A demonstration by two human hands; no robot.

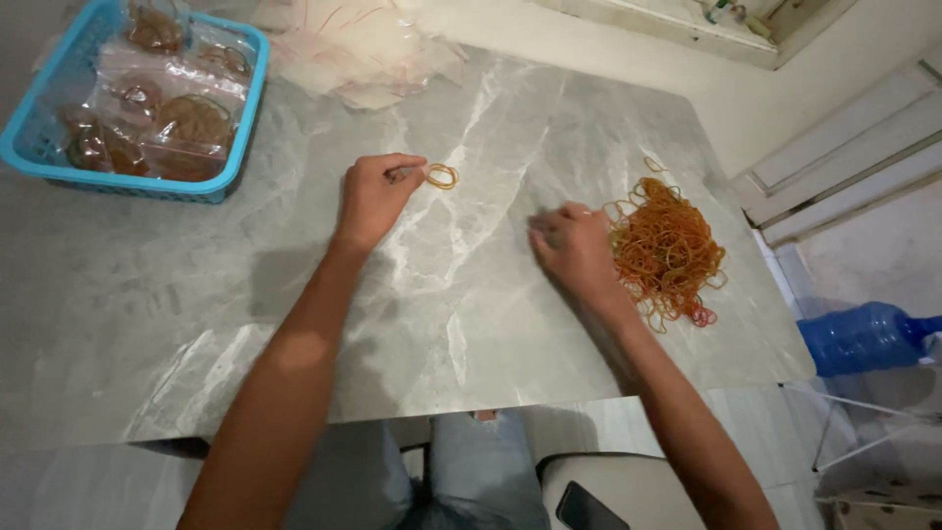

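My left hand (375,196) is raised a little over the grey marble table (196,294) and pinches a small bunch of yellow rubber bands (442,176) between thumb and fingers. My right hand (574,245) lies on the table with its fingertips at the left edge of a loose pile of orange and yellow rubber bands (667,250). I cannot tell whether its fingers grip any band.
A blue plastic basket (240,147) at the far left holds several clear bags of rubber bands. Empty clear bags (353,44) lie heaped at the far edge. A blue water bottle (863,336) stands on the floor right. A dark phone (587,508) rests near my lap.
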